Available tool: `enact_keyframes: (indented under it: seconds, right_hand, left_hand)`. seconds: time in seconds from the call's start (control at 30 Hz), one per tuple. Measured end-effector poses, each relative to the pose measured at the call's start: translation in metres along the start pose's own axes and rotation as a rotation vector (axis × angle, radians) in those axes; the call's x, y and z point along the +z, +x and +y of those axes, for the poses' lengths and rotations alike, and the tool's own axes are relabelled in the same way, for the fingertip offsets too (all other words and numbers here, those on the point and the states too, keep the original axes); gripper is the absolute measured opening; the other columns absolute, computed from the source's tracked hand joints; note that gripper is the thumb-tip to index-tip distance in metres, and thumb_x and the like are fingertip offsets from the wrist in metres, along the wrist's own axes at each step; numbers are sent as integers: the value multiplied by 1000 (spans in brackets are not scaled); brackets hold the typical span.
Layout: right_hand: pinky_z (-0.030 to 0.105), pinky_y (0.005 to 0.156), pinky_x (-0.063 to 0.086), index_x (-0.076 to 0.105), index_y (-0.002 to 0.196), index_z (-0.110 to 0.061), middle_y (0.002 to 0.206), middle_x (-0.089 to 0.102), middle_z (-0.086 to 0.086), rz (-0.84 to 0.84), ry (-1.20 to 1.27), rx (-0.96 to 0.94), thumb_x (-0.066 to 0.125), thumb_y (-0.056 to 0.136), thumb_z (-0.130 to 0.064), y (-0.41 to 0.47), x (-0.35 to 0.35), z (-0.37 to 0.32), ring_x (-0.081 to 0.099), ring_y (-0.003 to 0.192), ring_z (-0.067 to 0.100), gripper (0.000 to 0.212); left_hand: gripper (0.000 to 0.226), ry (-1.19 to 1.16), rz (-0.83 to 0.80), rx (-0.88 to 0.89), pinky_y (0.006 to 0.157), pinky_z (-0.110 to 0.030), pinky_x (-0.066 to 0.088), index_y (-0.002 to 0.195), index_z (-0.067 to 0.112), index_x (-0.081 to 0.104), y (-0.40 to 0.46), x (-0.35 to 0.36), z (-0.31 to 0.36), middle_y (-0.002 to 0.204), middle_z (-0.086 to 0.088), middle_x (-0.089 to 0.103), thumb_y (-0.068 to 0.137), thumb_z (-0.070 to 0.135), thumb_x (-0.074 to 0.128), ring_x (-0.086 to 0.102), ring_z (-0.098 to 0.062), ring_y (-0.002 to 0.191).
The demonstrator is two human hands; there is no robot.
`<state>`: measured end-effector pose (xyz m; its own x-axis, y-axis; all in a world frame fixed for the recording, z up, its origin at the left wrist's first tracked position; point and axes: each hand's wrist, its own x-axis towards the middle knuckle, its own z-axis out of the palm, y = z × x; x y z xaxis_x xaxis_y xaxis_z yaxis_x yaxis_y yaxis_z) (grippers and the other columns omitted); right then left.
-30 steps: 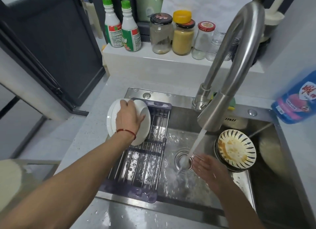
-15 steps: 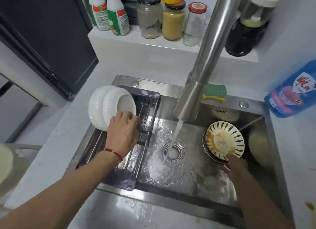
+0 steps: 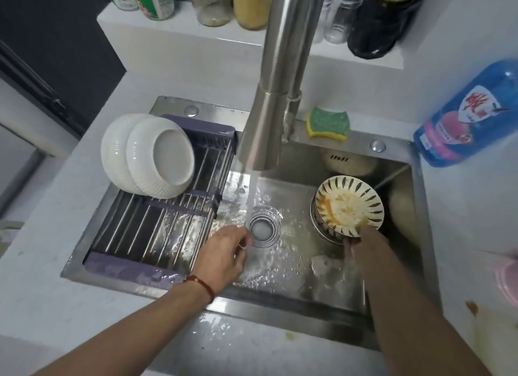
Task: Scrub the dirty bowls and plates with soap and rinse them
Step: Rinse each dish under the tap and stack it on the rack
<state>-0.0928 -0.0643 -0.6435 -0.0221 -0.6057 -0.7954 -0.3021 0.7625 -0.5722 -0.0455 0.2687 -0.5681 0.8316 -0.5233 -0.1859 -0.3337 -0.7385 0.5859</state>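
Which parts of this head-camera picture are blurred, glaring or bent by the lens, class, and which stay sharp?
Head view: the right hand at the striped bowl is motion-blurred, as is the blue bottle; glare shimmers on the wet sink floor; the wide lens bows the sink rim and the faucet looms large; the white bowls on the rack look fairly sharp.

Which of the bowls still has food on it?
The striped bowl in the sink by the right hand; the two white bowls on the rack look clean.

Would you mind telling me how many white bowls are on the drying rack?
2: both lean on edge at the rack's far left end, front bowl overlapping rear bowl.
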Motion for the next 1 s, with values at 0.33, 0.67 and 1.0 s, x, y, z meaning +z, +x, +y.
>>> enact_keyframes:
  seconds: [0.33,0.67,1.0]
  right_hand:
    - [41,78,63,63,134,-14,112,71,4,-153,-180,-409,54,90,8,-61,-19,18,71,101,26,50]
    - [45,75,63,72,104,-12,100,76,11,-530,-619,-238,58,93,6,-87,8,82,74,92,32,26]
    - [54,125,-5,6,161,-1,168,-3,26,-372,-1789,-1305,35,106,-46,-105,42,119,-5,155,44,77]
  left_hand:
    - [9,-383,-148,-512,64,-15,47,101,16,68,13,19,2,96,2,70,103,12,60,61,-3,80]
    - [57,-1177,-83,-968,98,-50,58,119,13,67,39,45,5,105,-10,71,104,62,42,67,-27,95]
    - [61,-1337,230,-1086,103,-62,52,128,18,62,47,89,-24,123,-22,70,95,63,37,68,-41,112]
